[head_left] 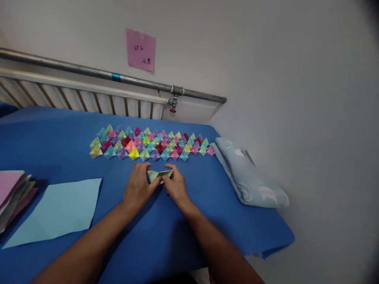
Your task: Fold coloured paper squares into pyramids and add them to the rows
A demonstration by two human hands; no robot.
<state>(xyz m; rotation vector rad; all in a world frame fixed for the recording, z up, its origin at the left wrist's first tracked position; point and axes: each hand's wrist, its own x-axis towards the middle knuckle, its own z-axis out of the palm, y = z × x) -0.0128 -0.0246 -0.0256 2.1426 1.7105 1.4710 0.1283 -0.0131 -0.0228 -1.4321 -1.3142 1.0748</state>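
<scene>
A pale green folded paper boat (159,174) is held between my two hands, above the blue-covered surface. My left hand (139,184) grips its left end, with the thumb along the near side. On the right end, my right hand (175,184) pinches the paper between thumb and fingers. The boat's upper edge is spread a little; its underside is partly hidden by my thumbs. Just beyond my hands stand rows of small folded paper boats (144,154) in many colours.
At left lie a light blue paper sheet (59,211) and a stack of coloured papers (13,193). A folded pale blue blanket (248,173) rests at right against the wall. Behind are a radiator (89,101), a metal pipe (142,83) and a pink note (141,49).
</scene>
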